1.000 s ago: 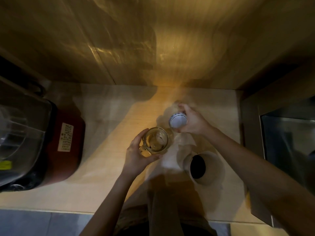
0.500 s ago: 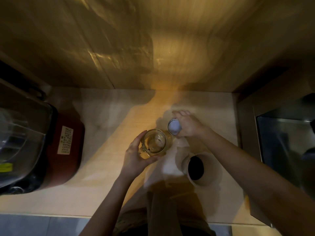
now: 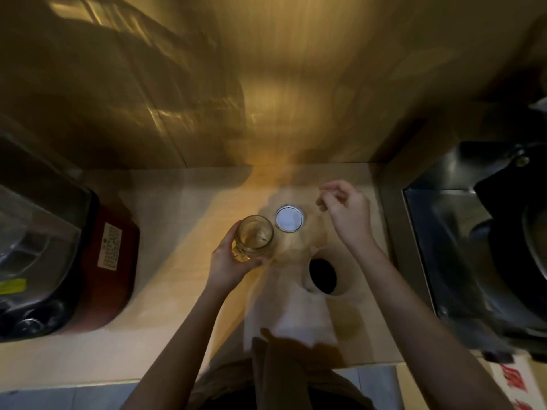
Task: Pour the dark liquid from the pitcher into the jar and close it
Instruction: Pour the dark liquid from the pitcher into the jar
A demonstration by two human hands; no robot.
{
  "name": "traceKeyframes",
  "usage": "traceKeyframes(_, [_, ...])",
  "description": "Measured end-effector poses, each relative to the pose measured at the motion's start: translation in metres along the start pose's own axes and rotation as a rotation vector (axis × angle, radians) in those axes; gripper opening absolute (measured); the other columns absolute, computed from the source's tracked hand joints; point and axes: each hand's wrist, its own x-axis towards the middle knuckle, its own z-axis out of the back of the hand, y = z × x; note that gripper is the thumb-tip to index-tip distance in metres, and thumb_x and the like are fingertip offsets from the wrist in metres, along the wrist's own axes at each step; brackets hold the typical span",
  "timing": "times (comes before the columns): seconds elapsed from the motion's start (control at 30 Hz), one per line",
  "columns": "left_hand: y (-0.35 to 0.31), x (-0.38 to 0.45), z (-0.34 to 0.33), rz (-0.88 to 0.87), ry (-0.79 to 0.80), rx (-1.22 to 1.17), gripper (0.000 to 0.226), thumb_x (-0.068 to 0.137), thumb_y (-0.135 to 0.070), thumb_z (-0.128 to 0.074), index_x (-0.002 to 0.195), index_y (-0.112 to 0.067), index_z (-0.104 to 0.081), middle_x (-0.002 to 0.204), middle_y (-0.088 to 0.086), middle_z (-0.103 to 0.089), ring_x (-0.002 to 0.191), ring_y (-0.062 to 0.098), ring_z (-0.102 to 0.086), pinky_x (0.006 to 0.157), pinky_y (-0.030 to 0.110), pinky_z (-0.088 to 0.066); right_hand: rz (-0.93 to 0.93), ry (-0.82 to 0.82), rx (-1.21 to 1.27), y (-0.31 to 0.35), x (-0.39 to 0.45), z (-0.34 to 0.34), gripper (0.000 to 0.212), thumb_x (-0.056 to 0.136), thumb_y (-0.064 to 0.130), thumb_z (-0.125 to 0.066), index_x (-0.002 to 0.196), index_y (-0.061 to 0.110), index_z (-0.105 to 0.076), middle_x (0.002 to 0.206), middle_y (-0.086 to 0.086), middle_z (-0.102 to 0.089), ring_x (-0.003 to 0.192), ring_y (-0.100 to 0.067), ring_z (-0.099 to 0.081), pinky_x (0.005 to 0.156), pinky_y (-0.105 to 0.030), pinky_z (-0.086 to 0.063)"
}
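Note:
A clear glass jar (image 3: 256, 235) stands open on the pale wooden counter (image 3: 183, 261), and my left hand (image 3: 228, 261) grips its near left side. Its round lid (image 3: 289, 218) lies flat on the counter just right of the jar, inner white face up. My right hand (image 3: 344, 213) hovers right of the lid with fingers loosely curled and holds nothing. A pale pitcher (image 3: 324, 275) holding dark liquid stands near the jar's right, below my right wrist.
A red and black appliance with a white label (image 3: 97, 261) fills the left of the counter. A steel sink (image 3: 461, 247) with a dark pan (image 3: 518, 247) lies to the right. A wooden wall (image 3: 266, 84) backs the counter.
My right hand set the lid down on the counter beside the jar, let go and drew away to the right. My left hand kept its hold on the jar.

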Motion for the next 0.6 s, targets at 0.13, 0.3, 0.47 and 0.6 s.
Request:
traceKeyframes(0.13, [-0.001,-0.001,0.0,0.002,-0.014,-0.018,0.093,0.055,-0.025,-0.085,0.135,-0.021,-0.039,0.134,0.002,-0.054,0.125,0.019,-0.048,0.092,0.02,-0.033,-0.09,-0.186,0.027,-0.027,-0.054,0.019,0.014,0.089,0.004,-0.054,0.096,0.013,-0.062,0.084,-0.005,-0.065,0.08,-0.023,-0.062,0.081,-0.042,-0.051])
traceKeyframes(0.3, [-0.001,-0.001,-0.001,0.004,-0.007,-0.041,0.093,0.057,-0.018,-0.084,0.137,-0.018,-0.037,0.135,0.007,-0.053,0.125,0.022,-0.048,0.094,0.022,-0.034,-0.043,-0.249,-0.04,-0.051,-0.115,0.029,0.018,0.092,0.011,-0.053,0.109,0.016,-0.059,0.098,0.009,-0.06,0.093,0.001,-0.055,0.081,-0.025,-0.046])
traceKeyframes(0.47, [0.001,-0.001,0.001,-0.029,0.02,0.012,0.091,0.06,-0.017,-0.082,0.138,-0.016,-0.035,0.136,0.009,-0.052,0.126,0.026,-0.047,0.094,0.025,-0.034,0.011,-0.267,-0.007,-0.064,-0.136,0.033,0.026,0.09,0.001,-0.055,0.109,0.019,-0.056,0.111,-0.004,-0.059,0.103,-0.009,-0.056,0.082,-0.006,-0.044])
traceKeyframes(0.6, [0.0,-0.002,0.001,-0.018,0.03,-0.007,0.091,0.058,-0.019,-0.083,0.137,-0.017,-0.036,0.134,0.008,-0.054,0.124,0.025,-0.048,0.093,0.025,-0.035,0.028,-0.291,-0.116,-0.072,-0.14,0.035,0.035,0.085,-0.002,-0.06,0.115,0.016,-0.054,0.118,-0.001,-0.055,0.109,-0.008,-0.05,0.089,-0.005,-0.038])
